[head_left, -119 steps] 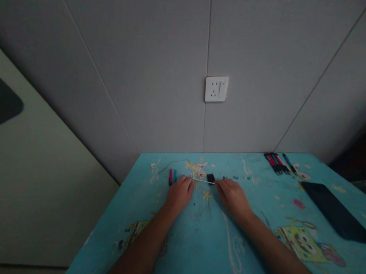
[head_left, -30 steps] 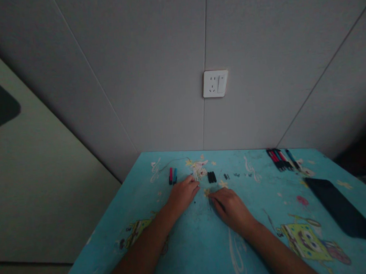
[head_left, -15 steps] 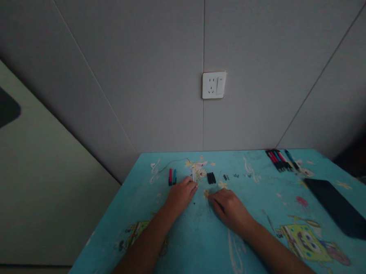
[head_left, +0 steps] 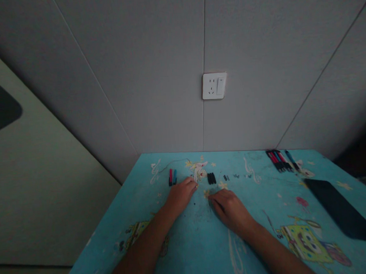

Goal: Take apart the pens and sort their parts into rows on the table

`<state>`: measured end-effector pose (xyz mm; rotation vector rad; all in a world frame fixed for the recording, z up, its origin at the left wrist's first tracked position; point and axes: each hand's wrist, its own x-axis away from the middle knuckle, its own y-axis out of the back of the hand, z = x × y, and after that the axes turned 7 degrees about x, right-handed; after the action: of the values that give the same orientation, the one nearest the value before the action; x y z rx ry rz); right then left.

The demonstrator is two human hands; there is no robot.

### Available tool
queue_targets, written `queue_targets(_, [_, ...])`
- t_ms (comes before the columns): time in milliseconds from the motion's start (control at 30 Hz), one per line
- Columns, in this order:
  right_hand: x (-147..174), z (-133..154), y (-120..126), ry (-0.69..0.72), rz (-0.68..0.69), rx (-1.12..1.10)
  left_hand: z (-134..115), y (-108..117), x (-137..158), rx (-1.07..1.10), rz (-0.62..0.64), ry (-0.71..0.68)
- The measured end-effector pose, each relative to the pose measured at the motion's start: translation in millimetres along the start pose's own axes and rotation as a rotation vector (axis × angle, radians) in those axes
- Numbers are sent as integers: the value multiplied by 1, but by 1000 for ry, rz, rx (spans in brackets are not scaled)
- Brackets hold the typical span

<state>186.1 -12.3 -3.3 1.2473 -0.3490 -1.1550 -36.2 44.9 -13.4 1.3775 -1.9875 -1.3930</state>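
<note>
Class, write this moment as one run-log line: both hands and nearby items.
left hand: at thin white sticks | right hand: low at table, grip unclear | nearby: black pieces, pink piece, blue piece

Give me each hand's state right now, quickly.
Left hand: fingers at the near ends of thin, straight white sticks; grip cannot be told.
Right hand: fingers curled over the turquoise, cartoon-printed tabletop; no held thing shows, full closure unclear.

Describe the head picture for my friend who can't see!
Left hand at thin white sticks on a blue table, right hand nearby. Coloured tubes lie left of the sticks, black tubes right, pens and a dark mat farther right.
</note>
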Motion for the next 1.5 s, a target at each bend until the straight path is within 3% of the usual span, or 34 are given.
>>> queue_targets(233, [0,0,0,-4,-6,9,-2,1,1,-6,-16,-15])
queue_targets(400, [0,-1,0,12,6,13,-9,6,2,72,-116,-36])
queue_targets(633, [0,7,5,36,-5,-54,-45,3,4,651,-337,-138])
queue_targets(767, [0,14,6,97,30,-81,-63,-9,8,873,-368,-135])
queue_targets(900, [0,13,1,102,24,-78,-67,-13,9,902,-327,-95])
queue_targets(1033, [0,3,4,-27,-96,-88,-58,-7,6,833,-305,17])
queue_targets(1200, [0,-8,12,-180,-324,-224,-38,-13,2,939,-75,171])
queue_targets(1333, [0,-8,11,-313,-364,-370,-33,-17,1,1051,61,137])
queue_targets(1500, [0,-7,11,-412,-379,-511,-40,-10,3,966,209,38])
